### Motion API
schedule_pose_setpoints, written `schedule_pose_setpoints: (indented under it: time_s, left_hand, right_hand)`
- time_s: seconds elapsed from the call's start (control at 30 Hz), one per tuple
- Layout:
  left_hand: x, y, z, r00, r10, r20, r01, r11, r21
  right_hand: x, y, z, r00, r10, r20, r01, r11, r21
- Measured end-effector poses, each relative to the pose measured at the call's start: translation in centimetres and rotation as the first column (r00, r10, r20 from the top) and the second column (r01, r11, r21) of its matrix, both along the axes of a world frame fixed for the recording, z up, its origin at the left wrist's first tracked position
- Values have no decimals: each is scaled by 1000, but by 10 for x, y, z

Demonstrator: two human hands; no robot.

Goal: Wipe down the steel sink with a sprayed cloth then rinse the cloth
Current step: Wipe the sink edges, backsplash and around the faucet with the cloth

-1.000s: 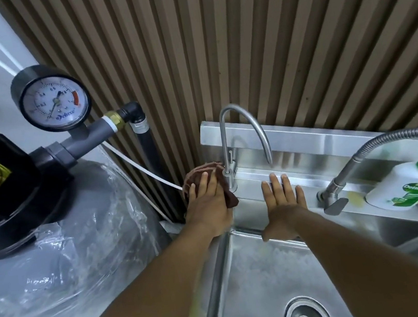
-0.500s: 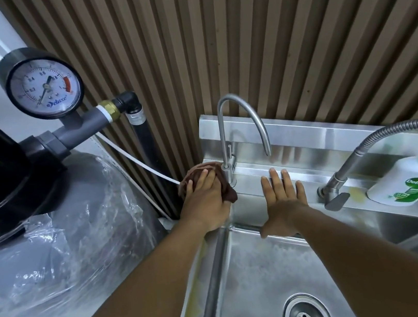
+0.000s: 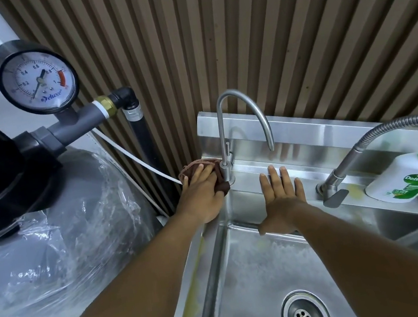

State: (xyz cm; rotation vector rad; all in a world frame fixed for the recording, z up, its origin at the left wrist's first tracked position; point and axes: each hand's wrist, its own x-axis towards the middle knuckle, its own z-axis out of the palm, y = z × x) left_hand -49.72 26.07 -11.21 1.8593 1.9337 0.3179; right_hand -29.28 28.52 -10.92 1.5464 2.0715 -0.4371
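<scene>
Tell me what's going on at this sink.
A person is wiping the steel sink. The left hand presses a brown cloth onto the sink's back left corner, right beside the base of the gooseneck tap. The right hand lies flat, fingers straight, on the back ledge, holding nothing. No water runs from the tap, so rinsing has not begun. A Dettol bottle sits on the ledge at right.

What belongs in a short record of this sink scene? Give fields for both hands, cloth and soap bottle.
Left hand: presses the brown cloth flat beside the gooseneck tap
Right hand: flat on the sink ledge, fingers straight
Cloth position: back left corner of the ledge
Soap bottle: on the ledge, right of the hose tap
</scene>
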Motion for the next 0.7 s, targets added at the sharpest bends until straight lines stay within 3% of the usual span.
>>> schedule_pose_setpoints:
  time_s: [0.3, 0.7]
  left_hand:
    - [2, 19, 9, 997, -28, 68, 29, 999, -19]
    - [18, -56, 7, 956, -68, -284, 65, 998, -19]
  right_hand:
    - [0, 1, -2, 1000, -4, -3, 4, 1000, 6]
    - [1, -1, 0, 1000, -11, -25, 11, 1000, 14]
